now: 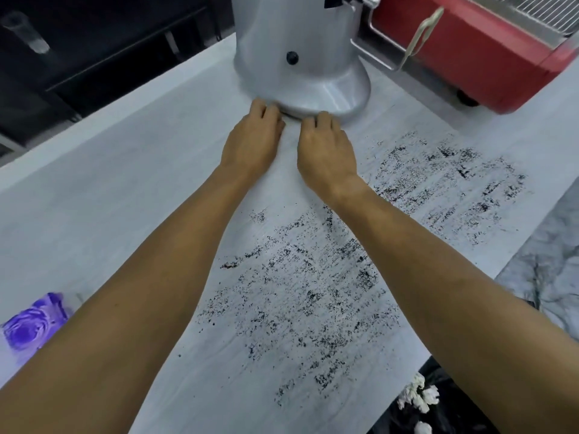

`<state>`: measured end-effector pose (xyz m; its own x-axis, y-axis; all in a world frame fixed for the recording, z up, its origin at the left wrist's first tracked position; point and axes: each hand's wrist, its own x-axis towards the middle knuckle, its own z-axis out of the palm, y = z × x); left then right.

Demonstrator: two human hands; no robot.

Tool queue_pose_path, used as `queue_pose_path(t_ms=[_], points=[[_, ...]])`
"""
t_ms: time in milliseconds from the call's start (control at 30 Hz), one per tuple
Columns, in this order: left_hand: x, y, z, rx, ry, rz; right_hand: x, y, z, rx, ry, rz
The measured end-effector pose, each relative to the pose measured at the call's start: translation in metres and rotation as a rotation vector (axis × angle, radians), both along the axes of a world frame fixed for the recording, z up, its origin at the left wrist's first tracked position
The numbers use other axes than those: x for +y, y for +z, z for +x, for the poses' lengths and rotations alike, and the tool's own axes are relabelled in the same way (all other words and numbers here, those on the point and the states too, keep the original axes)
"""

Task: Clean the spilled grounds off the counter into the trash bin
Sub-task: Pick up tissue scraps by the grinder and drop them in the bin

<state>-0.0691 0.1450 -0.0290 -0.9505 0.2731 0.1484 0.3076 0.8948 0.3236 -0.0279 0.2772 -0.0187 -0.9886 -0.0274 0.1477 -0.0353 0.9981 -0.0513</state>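
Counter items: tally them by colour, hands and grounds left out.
Silver: 1, the grinder
Red: 1, the machine
Purple: 1, the object at the counter's near left edge
Total: 3

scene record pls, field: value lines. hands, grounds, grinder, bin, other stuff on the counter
left hand: left hand palm down on the counter, fingertips at the grinder base
right hand: right hand likewise, beside the left
grinder: silver grinder upright at the counter's far side
grounds: coffee grounds smeared in streaks across the near and right counter
bin: black-lined trash bin below the near right edge, white crumpled scraps inside
other: red machine behind; purple object near left
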Motion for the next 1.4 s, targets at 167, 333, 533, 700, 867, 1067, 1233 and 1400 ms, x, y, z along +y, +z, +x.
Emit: queue_pose_path(t_ms=[167,333,533,700,867,1067,1233,1400], points=[[-0.009,0.001,0.01,-0.015,0.03,-0.092,-0.001,0.008,0.012,-0.016,0.034,-0.081],[0.001,0.016,0.04,0.027,-0.027,-0.099,0.022,0.025,0.04,-0.003,0.042,-0.128],[0.069,0.043,0.104,0.051,-0.109,0.008,0.08,0.041,0.113,0.104,-0.005,-0.211],[0.145,0.046,0.188,-0.038,-0.151,0.193,0.15,0.043,0.212,0.107,-0.146,-0.276],[0.222,0.024,0.283,-0.162,-0.241,0.231,0.218,0.019,0.303,0.025,-0.287,-0.357],[0.25,-0.033,0.381,-0.313,-0.172,0.178,0.255,-0.035,0.393,-0.086,-0.284,-0.432],[0.24,-0.08,0.446,-0.337,-0.061,0.033,0.255,-0.077,0.442,-0.238,-0.199,-0.432],[0.225,-0.119,0.482,-0.414,0.033,-0.013,0.245,-0.108,0.471,-0.378,-0.089,-0.405]])
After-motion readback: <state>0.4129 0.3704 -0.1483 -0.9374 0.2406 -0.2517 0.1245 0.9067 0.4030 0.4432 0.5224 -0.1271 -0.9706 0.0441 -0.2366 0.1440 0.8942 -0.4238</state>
